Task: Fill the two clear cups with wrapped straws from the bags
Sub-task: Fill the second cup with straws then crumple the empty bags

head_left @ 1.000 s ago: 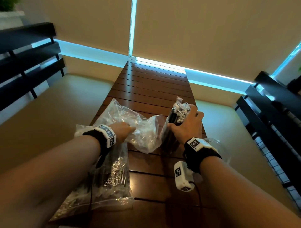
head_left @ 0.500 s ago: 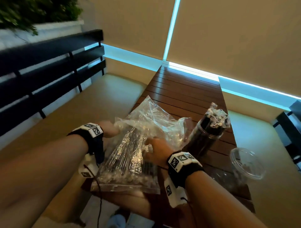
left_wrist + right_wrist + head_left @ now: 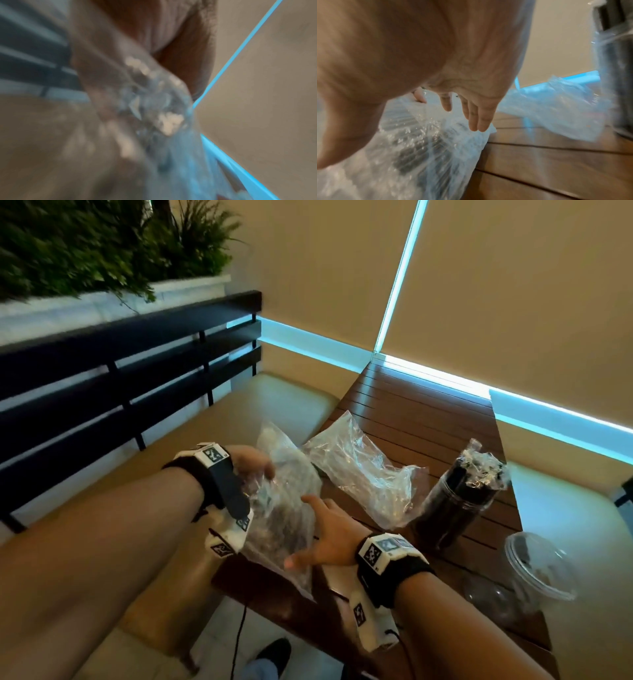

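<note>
A clear bag of dark wrapped straws (image 3: 284,518) stands tilted at the table's near left corner. My left hand (image 3: 262,470) grips its upper end; in the blurred left wrist view the crumpled bag (image 3: 154,108) fills the palm. My right hand (image 3: 305,530) is open, its straight fingers (image 3: 474,119) lying against the right side of the bag (image 3: 419,142). A clear cup packed with wrapped straws (image 3: 459,505) stands to the right. An empty clear cup (image 3: 537,570) sits at the table's right edge.
A flattened, emptied plastic bag (image 3: 359,470) lies on the slatted wooden table (image 3: 411,412) between the held bag and the full cup. Cushioned benches (image 3: 239,412) with dark slatted backs flank the table. A beige wall is behind.
The bag of straws has been raised from lying flat to standing tilted, held at the top by my left hand. My right hand has slid to its side. The head view has swung left.
</note>
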The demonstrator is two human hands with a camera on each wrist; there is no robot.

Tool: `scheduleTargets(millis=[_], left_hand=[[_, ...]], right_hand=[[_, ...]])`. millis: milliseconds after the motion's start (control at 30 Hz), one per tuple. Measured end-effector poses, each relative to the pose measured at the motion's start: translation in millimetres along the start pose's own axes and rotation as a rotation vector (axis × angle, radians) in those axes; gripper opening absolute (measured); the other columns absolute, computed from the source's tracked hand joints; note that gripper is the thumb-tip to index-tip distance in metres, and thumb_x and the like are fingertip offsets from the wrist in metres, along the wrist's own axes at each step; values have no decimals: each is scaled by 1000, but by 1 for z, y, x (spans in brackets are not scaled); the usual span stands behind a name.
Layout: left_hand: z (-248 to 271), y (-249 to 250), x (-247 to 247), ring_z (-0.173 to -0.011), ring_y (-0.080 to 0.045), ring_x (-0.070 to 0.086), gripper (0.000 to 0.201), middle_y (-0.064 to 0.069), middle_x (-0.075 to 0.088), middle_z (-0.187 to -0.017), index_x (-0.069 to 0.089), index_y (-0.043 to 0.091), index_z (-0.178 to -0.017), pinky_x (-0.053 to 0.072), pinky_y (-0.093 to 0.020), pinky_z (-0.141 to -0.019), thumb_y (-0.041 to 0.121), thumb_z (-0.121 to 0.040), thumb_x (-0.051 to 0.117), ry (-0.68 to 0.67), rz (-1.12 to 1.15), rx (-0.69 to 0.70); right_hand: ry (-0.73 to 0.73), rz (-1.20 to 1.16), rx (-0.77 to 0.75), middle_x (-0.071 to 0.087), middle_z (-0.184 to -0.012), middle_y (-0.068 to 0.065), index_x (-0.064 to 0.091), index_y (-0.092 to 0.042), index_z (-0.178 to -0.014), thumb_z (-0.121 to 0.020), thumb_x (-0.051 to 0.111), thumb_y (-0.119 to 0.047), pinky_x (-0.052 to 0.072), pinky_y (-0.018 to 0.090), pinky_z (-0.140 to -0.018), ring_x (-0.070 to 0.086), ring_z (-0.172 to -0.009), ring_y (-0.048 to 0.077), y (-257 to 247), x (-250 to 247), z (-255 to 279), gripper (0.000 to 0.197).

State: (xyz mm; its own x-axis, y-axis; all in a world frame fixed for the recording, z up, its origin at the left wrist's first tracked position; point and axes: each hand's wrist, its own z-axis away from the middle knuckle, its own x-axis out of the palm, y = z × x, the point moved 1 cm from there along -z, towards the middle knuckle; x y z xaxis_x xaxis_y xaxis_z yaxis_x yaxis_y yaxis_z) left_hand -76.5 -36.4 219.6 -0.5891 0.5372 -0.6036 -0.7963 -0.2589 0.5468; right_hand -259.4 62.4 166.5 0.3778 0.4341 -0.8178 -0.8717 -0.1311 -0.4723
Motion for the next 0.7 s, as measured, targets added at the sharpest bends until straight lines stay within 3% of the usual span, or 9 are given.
scheduleTargets(millis=[167, 267, 333, 433, 500, 533, 600, 633, 700], left_hand=[[59, 12, -47, -37, -15, 47, 24, -9, 50, -55, 48, 7, -77, 37, -18, -36, 14, -100, 47, 120, 41, 3], [79, 17, -47, -54, -14, 48, 19, -6, 50, -69, 52, 9, -78, 40, -18, -36, 15, -96, 54, 160, 161, 36], [86, 24, -49, -57, -16, 51, 15, -3, 54, -68, 53, 10, -84, 44, -17, -37, 16, -97, 53, 206, 214, 116], [107, 40, -63, -49, -7, 61, 17, 7, 63, -55, 61, 7, -81, 55, -25, -67, 16, -96, 59, 181, 284, 237], [110, 57, -80, -63, 6, 58, 15, 17, 60, -70, 67, 5, -85, 48, -14, -71, 19, -89, 71, 81, 265, 495], [113, 69, -85, -71, 5, 60, 19, 17, 59, -80, 65, 8, -92, 48, -14, -72, 26, -90, 69, 50, 522, 534], [139, 87, -76, -85, -16, 65, 31, -2, 56, -89, 54, 9, -102, 56, -32, -72, 39, -95, 58, 232, 769, 475], [148, 93, -70, -87, -24, 66, 36, -7, 54, -87, 51, 9, -104, 57, -38, -68, 44, -96, 55, 257, 741, 378], [164, 110, -50, -85, -26, 67, 39, -6, 54, -84, 54, 7, -103, 59, -37, -64, 46, -95, 56, 276, 545, 408]], right_hand=[[110, -9, -202, 26, -150, -2, 11, -36, -148, -54, 86, -61, 42, 39, -105, 39, -131, 23, -47, -23, 22, 123], [265, -20, -319, 31, -142, -3, 20, -29, -146, -55, 88, -56, 41, 26, -98, 40, -120, 15, -61, -29, 43, 117], [473, -40, -416, 41, -123, -2, 39, -19, -132, -65, 86, -46, 38, 14, -79, 44, -101, 11, -64, -35, 58, 86], [809, -8, -493, 51, -92, -3, 47, -23, -94, -84, 64, -43, 39, 24, -60, 48, -74, 14, -64, -56, 82, 28], [980, 0, -495, 54, -83, -3, 53, -22, -84, -90, 53, -33, 37, 24, -58, 47, -67, 12, -62, -73, 92, 13], [1053, -16, -480, 57, -81, -2, 59, -19, -83, -91, 53, -26, 40, 25, -59, 49, -67, 13, -61, -82, 95, 13], [1161, -113, -393, 61, -80, -4, 68, -14, -82, -92, 58, -14, 43, 17, -65, 54, -68, 12, -61, -103, 102, 13], [1200, -176, -319, 62, -79, -6, 70, -14, -82, -92, 60, -13, 40, 8, -66, 55, -69, 10, -61, -114, 105, 14], [1228, -312, -143, 66, -80, -8, 73, -15, -84, -93, 61, -18, 37, 3, -66, 59, -73, 7, -58, -133, 109, 15]])
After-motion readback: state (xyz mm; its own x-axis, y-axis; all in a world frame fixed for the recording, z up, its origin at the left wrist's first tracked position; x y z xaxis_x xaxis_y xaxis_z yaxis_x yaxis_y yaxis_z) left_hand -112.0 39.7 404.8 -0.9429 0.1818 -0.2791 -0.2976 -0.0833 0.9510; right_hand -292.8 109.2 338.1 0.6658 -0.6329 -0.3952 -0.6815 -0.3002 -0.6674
